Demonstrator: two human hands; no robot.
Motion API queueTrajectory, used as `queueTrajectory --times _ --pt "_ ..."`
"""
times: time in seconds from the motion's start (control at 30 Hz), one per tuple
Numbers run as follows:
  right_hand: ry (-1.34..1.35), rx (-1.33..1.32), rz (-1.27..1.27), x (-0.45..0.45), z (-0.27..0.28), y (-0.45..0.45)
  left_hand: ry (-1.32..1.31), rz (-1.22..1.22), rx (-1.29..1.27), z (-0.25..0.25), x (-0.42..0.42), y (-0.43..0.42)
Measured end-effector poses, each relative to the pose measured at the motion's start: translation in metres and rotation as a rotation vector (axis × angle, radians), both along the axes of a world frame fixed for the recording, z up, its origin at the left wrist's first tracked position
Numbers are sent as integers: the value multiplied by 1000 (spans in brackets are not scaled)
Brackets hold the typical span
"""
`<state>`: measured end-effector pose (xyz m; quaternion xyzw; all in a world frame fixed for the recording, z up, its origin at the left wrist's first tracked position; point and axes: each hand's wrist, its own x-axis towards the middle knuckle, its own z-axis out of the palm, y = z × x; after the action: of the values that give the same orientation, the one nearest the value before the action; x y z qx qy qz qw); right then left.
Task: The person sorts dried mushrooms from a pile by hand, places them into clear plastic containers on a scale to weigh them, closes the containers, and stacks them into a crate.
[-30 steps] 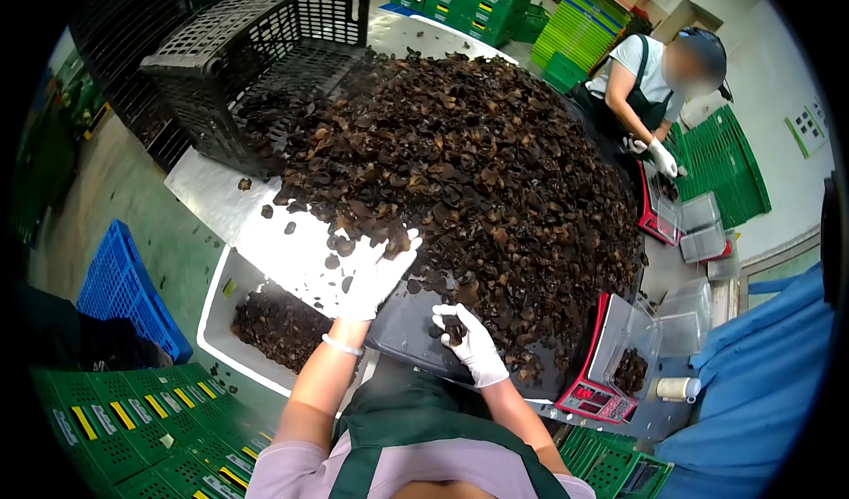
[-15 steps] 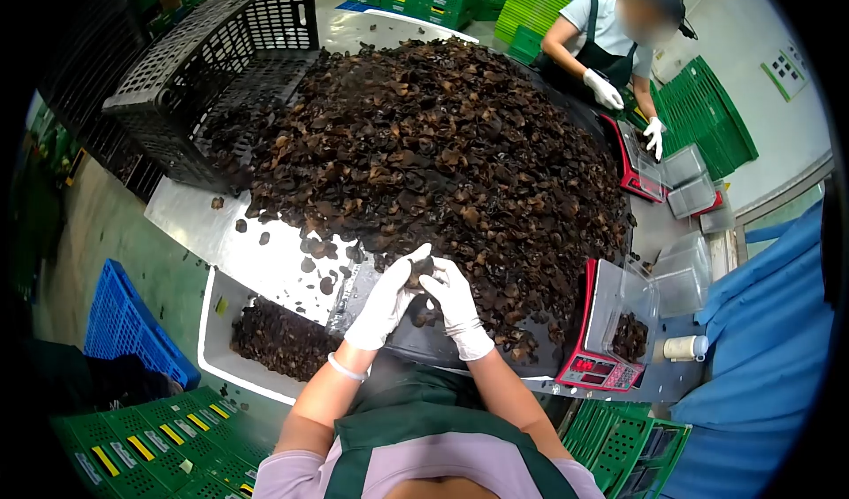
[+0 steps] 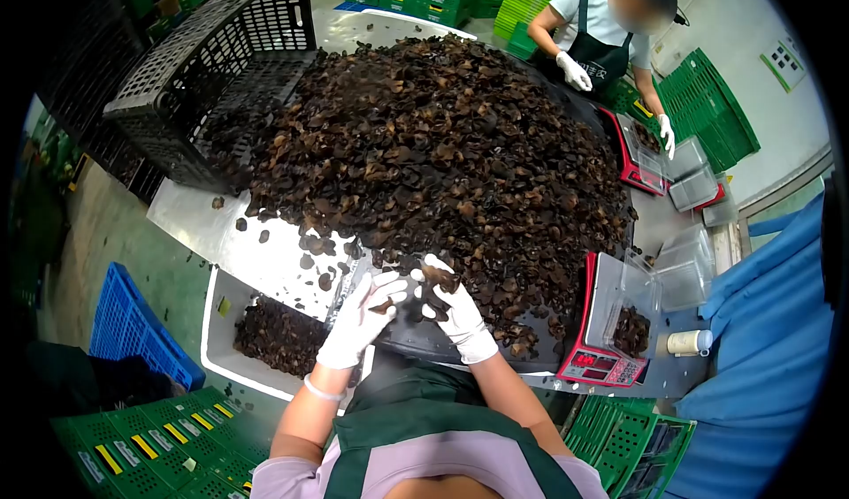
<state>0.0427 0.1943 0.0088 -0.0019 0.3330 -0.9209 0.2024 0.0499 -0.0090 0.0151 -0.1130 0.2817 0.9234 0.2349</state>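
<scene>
At six o'clock of dark heap [image 3: 451,154], left hand [image 3: 354,320], gloved, fingers loosely bent around small brown piece [image 3: 382,307]. Just beside it at three o'clock, right hand [image 3: 462,319], gloved, pinching dark pieces [image 3: 440,278] between thumb and fingers. From right hand, red scale [image 3: 601,368] at three o'clock; from left hand, white tub [image 3: 221,322] at nine, dark bits [image 3: 279,335] inside.

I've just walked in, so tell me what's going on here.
A person in white gloves holds dark pieces in the right hand; a small piece shows against the left hand, its grip unclear. The hands are at the near edge of a big heap of similar pieces. A tub to the left holds more, and some sit in a box on a red scale to the right. Another gloved person stands across the table by a second scale.
</scene>
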Motion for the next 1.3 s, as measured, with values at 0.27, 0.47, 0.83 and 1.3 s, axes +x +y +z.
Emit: queueTrajectory --times 0.27,0.47,0.83,1.3 --pt "-28 -227 37 5 -13 7 -8 466 -451 -25 56 -112" --pt "-9 17 6 13 5 10 391 474 -1686 -15 88 -122" --pt "281 445 110 38 9 -2 1202 179 -1596 64 36 33" --pt "113 902 -171 101 67 107 1067 150 -1355 25 37 92"
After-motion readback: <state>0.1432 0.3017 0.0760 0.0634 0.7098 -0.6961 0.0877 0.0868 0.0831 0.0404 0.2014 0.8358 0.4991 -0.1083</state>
